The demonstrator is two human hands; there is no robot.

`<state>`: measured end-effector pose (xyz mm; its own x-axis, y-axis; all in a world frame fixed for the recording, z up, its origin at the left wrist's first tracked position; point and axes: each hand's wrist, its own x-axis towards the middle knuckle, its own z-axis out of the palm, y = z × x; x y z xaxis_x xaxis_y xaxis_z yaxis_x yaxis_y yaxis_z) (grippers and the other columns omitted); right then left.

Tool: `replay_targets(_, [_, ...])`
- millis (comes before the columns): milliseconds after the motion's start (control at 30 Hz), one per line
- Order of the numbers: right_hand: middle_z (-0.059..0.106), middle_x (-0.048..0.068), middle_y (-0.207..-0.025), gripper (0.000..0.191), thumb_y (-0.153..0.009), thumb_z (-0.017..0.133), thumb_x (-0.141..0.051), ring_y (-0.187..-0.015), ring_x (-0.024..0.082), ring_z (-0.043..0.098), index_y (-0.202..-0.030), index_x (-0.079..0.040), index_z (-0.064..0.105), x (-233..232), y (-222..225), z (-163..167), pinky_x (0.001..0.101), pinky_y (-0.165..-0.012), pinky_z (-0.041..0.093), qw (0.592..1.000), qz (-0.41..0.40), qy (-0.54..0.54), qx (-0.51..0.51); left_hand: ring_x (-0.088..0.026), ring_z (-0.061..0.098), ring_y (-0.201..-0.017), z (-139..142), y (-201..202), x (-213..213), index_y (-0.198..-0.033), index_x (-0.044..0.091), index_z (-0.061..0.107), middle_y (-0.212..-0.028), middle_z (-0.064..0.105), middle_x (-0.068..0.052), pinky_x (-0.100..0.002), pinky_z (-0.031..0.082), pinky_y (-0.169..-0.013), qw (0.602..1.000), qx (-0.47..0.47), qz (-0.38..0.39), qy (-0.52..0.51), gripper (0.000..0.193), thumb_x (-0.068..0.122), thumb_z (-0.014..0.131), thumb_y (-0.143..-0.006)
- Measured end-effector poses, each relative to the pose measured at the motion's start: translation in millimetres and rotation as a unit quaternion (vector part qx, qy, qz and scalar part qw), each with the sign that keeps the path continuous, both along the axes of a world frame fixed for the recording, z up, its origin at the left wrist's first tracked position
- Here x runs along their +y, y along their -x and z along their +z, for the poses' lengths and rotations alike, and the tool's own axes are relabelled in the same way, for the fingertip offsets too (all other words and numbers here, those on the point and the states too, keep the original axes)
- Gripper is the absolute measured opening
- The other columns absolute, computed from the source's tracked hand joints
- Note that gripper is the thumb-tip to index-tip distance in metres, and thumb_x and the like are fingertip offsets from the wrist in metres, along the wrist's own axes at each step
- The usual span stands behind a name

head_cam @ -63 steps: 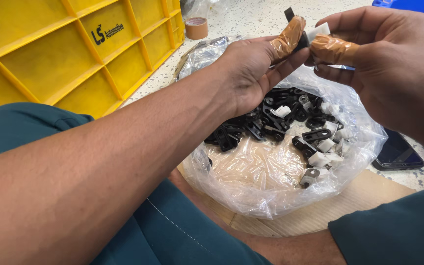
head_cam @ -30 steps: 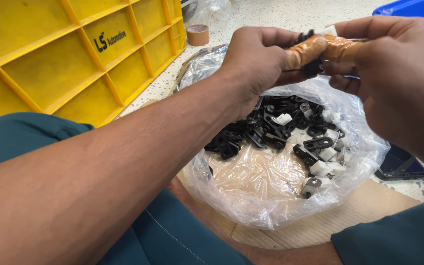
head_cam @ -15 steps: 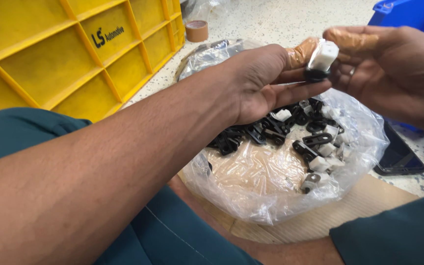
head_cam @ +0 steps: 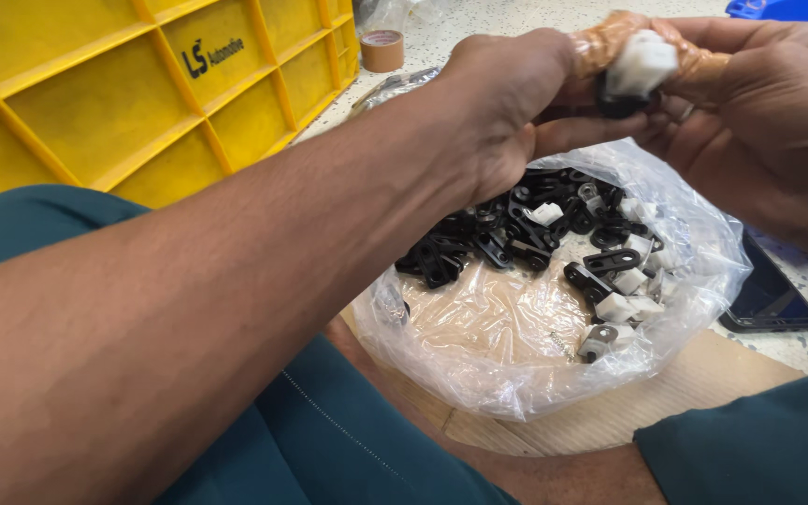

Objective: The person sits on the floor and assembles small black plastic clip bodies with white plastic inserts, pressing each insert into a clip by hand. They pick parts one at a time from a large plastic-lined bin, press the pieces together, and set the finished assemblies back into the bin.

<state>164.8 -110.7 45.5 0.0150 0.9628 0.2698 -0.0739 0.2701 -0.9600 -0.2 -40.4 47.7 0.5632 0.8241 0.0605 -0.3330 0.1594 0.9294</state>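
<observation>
Both hands are closed together above the clear plastic bag (head_cam: 516,365) of black clips: small white-and-black plastic clip (head_cam: 638,70) is pinched between taped fingertips of left hand (head_cam: 507,103) and right hand (head_cam: 759,131).

bright even light, glare on plastic bag (head_cam: 516,365), near forearm soft.

Crate (head_cam: 142,103): yellow. Clear bag (head_cam: 516,355) holds black clips (head_cam: 479,238) and white caps (head_cam: 628,304). Trousers (head_cam: 329,440) teal; tabletop (head_cam: 797,346) pale, speckled.
</observation>
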Motion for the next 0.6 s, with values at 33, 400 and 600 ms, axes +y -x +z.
replay_targets(33, [0.068,0.009,-0.12,0.028,-0.106,0.05,-0.006,-0.098,0.009,0.065,-0.128,0.0,0.064,-1,1,0,0.023,-0.082,0.054,0.999,-0.029,0.003,-0.028,-0.035,0.078,-0.082,0,-3,0,-0.11,-0.016,0.065,-0.092,0.075,-0.029,-0.034,0.07,-0.07,1.0,-0.017,-0.003,0.018,0.025,0.002,0.056,-0.095])
replay_targets(400, [0.069,0.018,-0.118,0.029,-0.109,0.041,-0.01,-0.104,0.021,0.073,-0.127,0.003,0.059,-6,4,11,0.029,-0.091,0.062,0.99,-0.064,-0.003,-0.127,-0.034,0.077,-0.088,-27,-16,19,-0.113,-0.014,0.066,-0.098,0.075,-0.026,-0.035,0.071,-0.076,0.992,-0.072,-0.099,0.018,0.036,0.015,0.07,-0.092])
replay_targets(600, [0.067,0.016,-0.119,0.035,-0.117,0.041,-0.025,-0.105,0.022,0.071,-0.137,-0.002,0.058,6,-15,8,0.0345,-0.084,0.057,0.984,-0.065,0.006,-0.167,-0.033,0.078,-0.09,-26,-13,17,-0.112,-0.012,0.066,-0.099,0.075,-0.024,-0.035,0.071,-0.078,0.99,-0.057,-0.126,0.022,0.036,0.015,0.073,-0.09])
